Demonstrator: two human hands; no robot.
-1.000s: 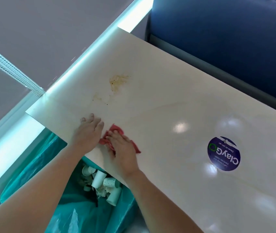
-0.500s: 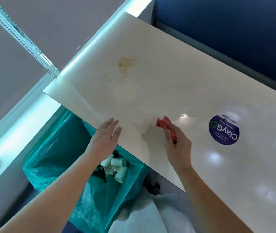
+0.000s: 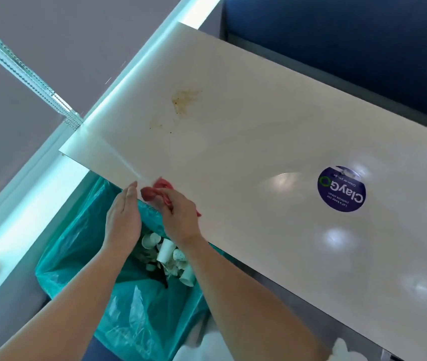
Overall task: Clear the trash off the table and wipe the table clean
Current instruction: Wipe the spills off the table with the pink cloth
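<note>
A glossy cream table (image 3: 246,142) carries a brown stain (image 3: 185,100) near its far left part. My right hand (image 3: 181,217) grips a crumpled red cloth (image 3: 155,190) at the table's near edge. My left hand (image 3: 123,217) is held flat with straight fingers just below that edge, beside the cloth and over the bin. Under both hands stands a bin lined with a green bag (image 3: 82,259), holding several white paper cups (image 3: 166,252).
A round purple ClayGo sticker (image 3: 341,188) is stuck on the table to the right. A blue padded seat back (image 3: 350,43) runs along the far side. A bright window ledge (image 3: 25,204) lies to the left, and white plastic (image 3: 202,347) lies by the bin.
My right hand has dragged the red cloth leftward from mid-table back to the near edge. My left hand has stayed under the edge over the bin.
</note>
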